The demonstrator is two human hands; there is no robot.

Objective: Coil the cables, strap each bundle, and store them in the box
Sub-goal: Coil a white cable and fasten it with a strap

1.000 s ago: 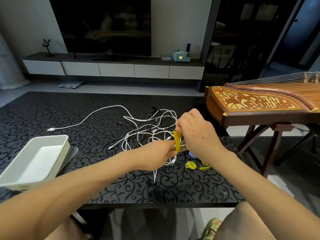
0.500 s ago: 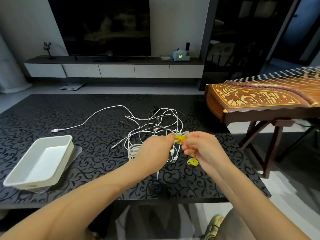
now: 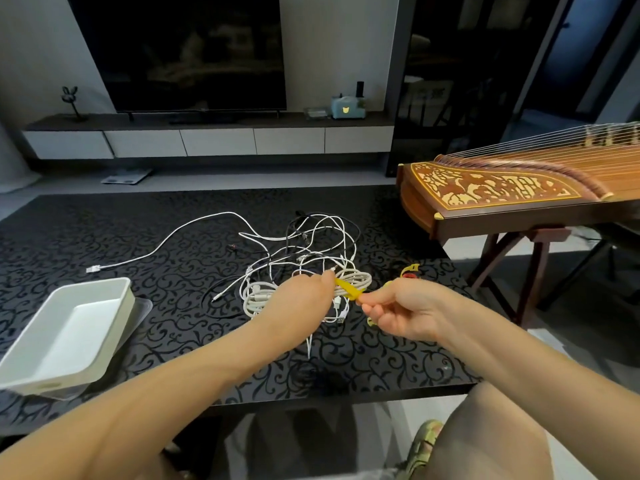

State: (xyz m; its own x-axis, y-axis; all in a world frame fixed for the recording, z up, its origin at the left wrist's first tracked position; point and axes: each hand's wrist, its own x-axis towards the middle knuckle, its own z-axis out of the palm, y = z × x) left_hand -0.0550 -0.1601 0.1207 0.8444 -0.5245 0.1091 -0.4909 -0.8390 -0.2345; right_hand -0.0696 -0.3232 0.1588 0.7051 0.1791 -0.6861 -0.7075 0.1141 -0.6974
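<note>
A coiled white cable bundle (image 3: pixel 356 278) is gripped in my left hand (image 3: pixel 298 303) above the black patterned table (image 3: pixel 104 237). A yellow strap (image 3: pixel 348 289) wraps over the bundle, and my right hand (image 3: pixel 401 311) pinches its free end, pulled to the right. Behind the hands lies a tangle of loose white and black cables (image 3: pixel 311 244), with one white cable (image 3: pixel 166 240) trailing left. Another coiled white cable (image 3: pixel 254 296) sits left of my left hand. The white box (image 3: pixel 69 334) stands open at the table's left front.
Spare yellow straps (image 3: pixel 410 270) lie on the table to the right, and one more is partly hidden under my right hand. A wooden zither on a stand (image 3: pixel 519 195) borders the table's right side. A clear lid (image 3: pixel 142 306) lies under the box.
The strap was held upright over the bundle; it is now wound across it and my right hand has drawn its end out to the right and lower. My left hand still holds the bundle.
</note>
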